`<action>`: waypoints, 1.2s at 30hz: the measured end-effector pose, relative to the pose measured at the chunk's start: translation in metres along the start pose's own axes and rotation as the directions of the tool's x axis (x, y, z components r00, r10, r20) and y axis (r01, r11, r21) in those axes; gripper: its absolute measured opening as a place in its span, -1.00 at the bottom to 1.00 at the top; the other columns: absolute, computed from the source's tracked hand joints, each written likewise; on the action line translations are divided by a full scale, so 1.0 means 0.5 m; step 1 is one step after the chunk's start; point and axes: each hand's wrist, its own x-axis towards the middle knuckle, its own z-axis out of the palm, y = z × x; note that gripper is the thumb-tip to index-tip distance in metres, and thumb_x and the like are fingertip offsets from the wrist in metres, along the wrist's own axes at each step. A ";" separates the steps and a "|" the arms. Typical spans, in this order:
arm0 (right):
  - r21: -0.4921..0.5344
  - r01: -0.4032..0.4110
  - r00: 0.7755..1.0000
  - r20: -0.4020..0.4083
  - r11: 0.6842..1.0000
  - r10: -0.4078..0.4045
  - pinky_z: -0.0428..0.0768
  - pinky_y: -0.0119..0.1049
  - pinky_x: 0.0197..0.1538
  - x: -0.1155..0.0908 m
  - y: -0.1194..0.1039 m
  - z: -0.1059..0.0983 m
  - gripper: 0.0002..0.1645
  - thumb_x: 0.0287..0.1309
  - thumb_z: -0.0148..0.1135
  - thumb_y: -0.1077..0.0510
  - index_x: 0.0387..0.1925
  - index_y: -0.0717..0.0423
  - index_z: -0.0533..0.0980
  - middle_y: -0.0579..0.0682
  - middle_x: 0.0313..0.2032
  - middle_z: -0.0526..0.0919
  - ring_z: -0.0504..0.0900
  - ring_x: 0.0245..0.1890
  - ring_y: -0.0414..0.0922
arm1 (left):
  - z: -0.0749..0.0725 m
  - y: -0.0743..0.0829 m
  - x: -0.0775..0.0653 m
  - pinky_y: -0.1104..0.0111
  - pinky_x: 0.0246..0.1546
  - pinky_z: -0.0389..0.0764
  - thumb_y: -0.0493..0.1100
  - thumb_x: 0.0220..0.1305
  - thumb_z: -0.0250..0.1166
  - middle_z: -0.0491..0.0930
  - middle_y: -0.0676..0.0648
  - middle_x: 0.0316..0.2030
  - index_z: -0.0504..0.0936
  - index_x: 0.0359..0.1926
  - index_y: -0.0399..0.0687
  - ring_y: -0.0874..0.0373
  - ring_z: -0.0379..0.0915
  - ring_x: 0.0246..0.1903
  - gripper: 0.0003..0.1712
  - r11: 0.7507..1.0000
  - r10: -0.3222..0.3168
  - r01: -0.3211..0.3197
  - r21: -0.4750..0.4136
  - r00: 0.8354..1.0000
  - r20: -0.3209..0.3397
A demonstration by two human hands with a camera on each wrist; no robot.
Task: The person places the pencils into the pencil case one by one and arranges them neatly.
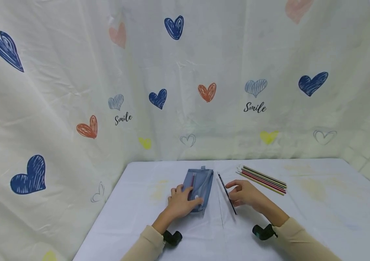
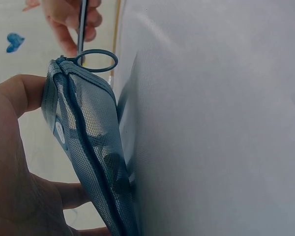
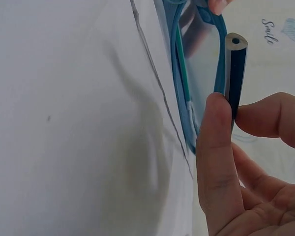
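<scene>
A blue mesh zip pencil case (image 1: 205,190) lies flat on the table, with a reddish pencil (image 1: 193,178) showing through it. My left hand (image 1: 182,203) rests on top of the case, thumb and fingers spread across it. In the left wrist view, the thumb touches the case (image 2: 96,125) near its zip end, beside a blue loop (image 2: 99,61). To the right, my right hand (image 1: 244,194) pinches a dark pencil (image 1: 226,192) between thumb and fingers, tilted above the cloth. The flat, unsharpened end of that pencil (image 3: 235,69) shows in the right wrist view.
A row of several pencils (image 1: 263,179), striped in black, red and yellowish tones, lies at the right behind my right hand. White cloth (image 1: 321,214) covers the table. A curtain printed with hearts (image 1: 217,54) hangs behind the far edge.
</scene>
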 end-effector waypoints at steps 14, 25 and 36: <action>0.041 -0.038 0.998 0.043 0.998 0.036 0.69 -0.22 -0.28 0.041 -0.023 0.069 -0.42 0.03 0.26 0.33 0.17 0.35 0.52 0.06 -0.33 0.68 0.62 -0.44 -0.14 | -0.004 0.005 -0.004 -0.23 0.15 0.26 0.42 0.21 0.21 0.22 -0.33 0.43 0.48 0.40 0.00 -0.25 0.14 0.28 -0.11 1.000 -0.003 0.003 -0.008 1.000 -0.001; 0.065 -0.054 0.998 0.040 0.996 0.052 0.66 -0.27 -0.32 0.072 -0.024 0.094 -0.41 0.03 0.25 0.36 0.18 0.37 0.51 0.04 -0.35 0.63 0.60 -0.49 -0.16 | 0.000 0.002 0.000 -0.24 0.18 0.24 0.40 0.25 0.21 0.20 -0.32 0.44 0.46 0.41 0.00 -0.25 0.12 0.31 -0.14 1.000 -0.008 0.008 -0.001 1.000 0.016; 0.079 -0.072 0.997 -0.003 0.994 0.073 0.64 -0.30 -0.34 0.092 -0.040 0.115 -0.40 0.02 0.24 0.37 0.19 0.33 0.55 0.06 -0.32 0.64 0.62 -0.49 -0.18 | -0.004 0.000 0.001 -0.23 0.13 0.26 0.40 0.25 0.24 0.21 -0.34 0.44 0.47 0.40 -0.02 -0.26 0.13 0.29 -0.13 1.000 0.007 -0.007 -0.013 1.000 0.013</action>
